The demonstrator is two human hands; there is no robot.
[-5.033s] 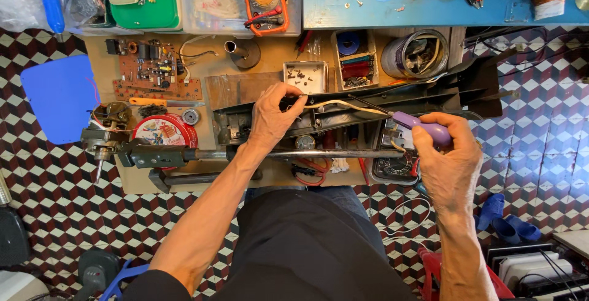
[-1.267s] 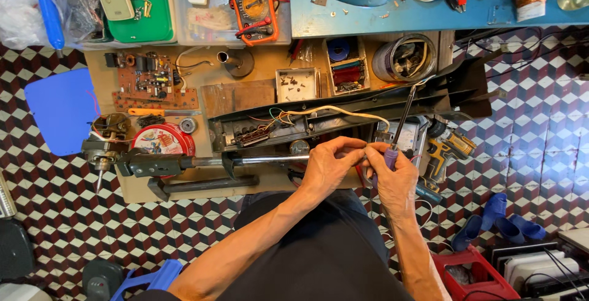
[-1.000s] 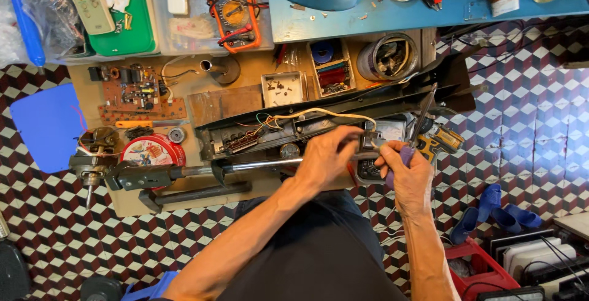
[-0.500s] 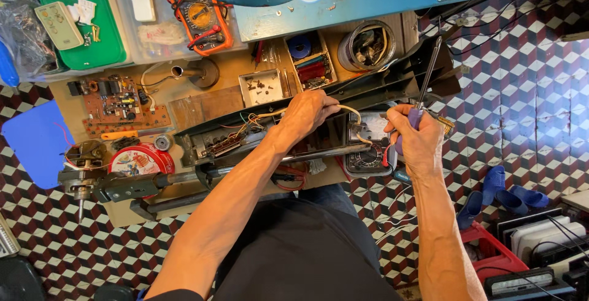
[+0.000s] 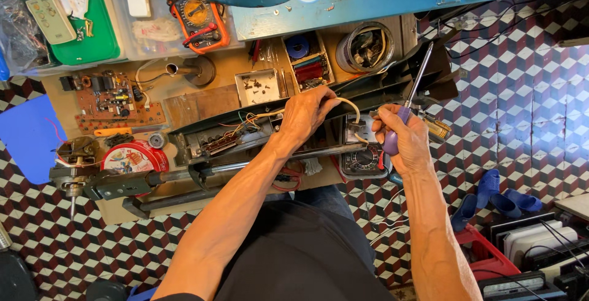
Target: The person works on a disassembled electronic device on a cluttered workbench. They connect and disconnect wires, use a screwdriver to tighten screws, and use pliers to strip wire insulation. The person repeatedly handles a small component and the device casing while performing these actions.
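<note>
- left hand (image 5: 307, 112) at centre of the frame, fingers curled and pinching a cream-coloured sheathed cable (image 5: 351, 112) that loops to the right from the fingertips.
- the cable runs out of a long black plastic appliance housing (image 5: 257, 138) lying open across the wooden work board (image 5: 202, 102), thin coloured wires showing inside it.
- right hand (image 5: 402, 141) right of centre, fist closed around the purple handle of a long-shafted screwdriver (image 5: 410, 99); the metal shaft slants up and to the right, tip near the housing's dark right end.
- just below the two hands, a black analogue dial meter (image 5: 363, 160) lies face up.
- centre top: small open tray of screws (image 5: 260, 86); left of it, a brown circuit board (image 5: 113, 100).
- lower left: red round tin (image 5: 135, 157) beside a grey metal shaft assembly (image 5: 123, 184).
- upper left: orange multimeter (image 5: 196, 13), green plastic tray (image 5: 92, 31).
</note>
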